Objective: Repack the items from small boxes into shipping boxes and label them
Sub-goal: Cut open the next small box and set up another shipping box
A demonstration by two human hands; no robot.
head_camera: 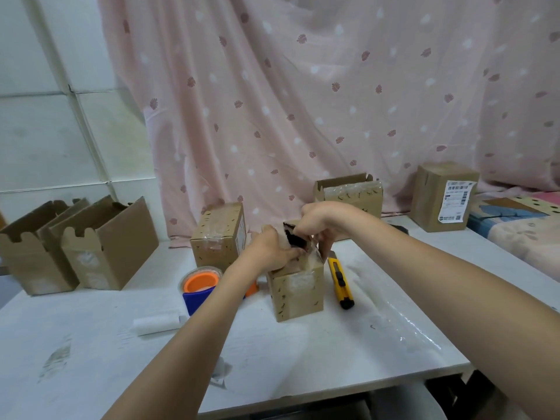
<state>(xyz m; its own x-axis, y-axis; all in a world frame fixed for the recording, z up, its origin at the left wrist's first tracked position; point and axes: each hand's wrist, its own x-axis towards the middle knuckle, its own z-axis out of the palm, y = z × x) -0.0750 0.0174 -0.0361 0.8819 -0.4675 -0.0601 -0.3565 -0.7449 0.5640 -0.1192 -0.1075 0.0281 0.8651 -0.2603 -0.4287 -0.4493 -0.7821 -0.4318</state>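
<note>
A small taped cardboard box point(298, 294) stands in the middle of the white table point(303, 353), its top flaps open. My left hand point(268, 248) presses down on the box's top left flap. My right hand point(316, 221) pinches a dark item point(295, 237) that sticks out of the box's opening. Two open shipping boxes point(100, 247) stand at the table's left. A sealed box with a shipping label point(444, 197) stands at the back right.
A yellow utility knife point(341, 281) lies right of the small box. An orange and blue tape dispenser point(200, 287) sits to its left, a white paper roll point(157, 325) nearer me. Two more taped boxes point(218, 234) point(353, 192) stand behind. Clear plastic film point(403, 322) lies at right.
</note>
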